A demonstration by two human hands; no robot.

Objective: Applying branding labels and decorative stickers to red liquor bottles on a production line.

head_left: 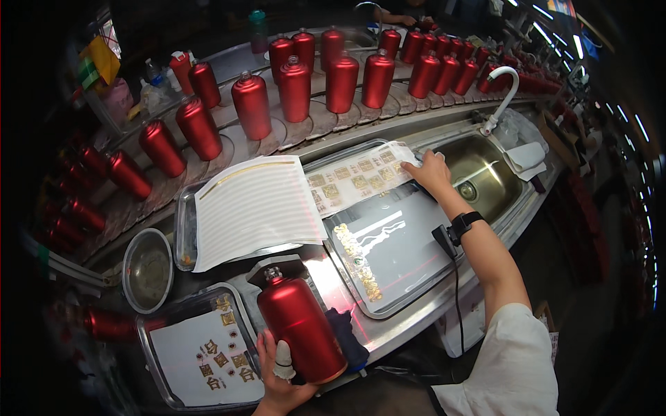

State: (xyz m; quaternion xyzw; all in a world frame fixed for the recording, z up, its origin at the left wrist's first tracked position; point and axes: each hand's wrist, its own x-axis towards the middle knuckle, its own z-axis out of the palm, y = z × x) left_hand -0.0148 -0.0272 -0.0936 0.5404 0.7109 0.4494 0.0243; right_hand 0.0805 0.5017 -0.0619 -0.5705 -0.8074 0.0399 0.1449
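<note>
Near the lower middle stands a glossy red bottle [295, 322] with a bare glass neck, tilted a little to the left. My left hand [284, 381] grips it around its lower left side, a whitish finger cover on one finger. Farther off, my right hand [433, 173] has its thumb and fingers closed at the right end of a sheet of gold decals [361, 173]. That sheet lies across the far part of a metal tray [416, 295]. In the same tray, a row of loose gold pieces [357, 260] rests on a grey surface.
A striped white sheet [257, 208] covers another tray on the left. Near it are a metal bowl [148, 270] and a tray with gold decals on white paper [187, 347]. Several red bottles [295, 90] line the curved conveyor behind. A sink [479, 173] with a white faucet [510, 87] stands right.
</note>
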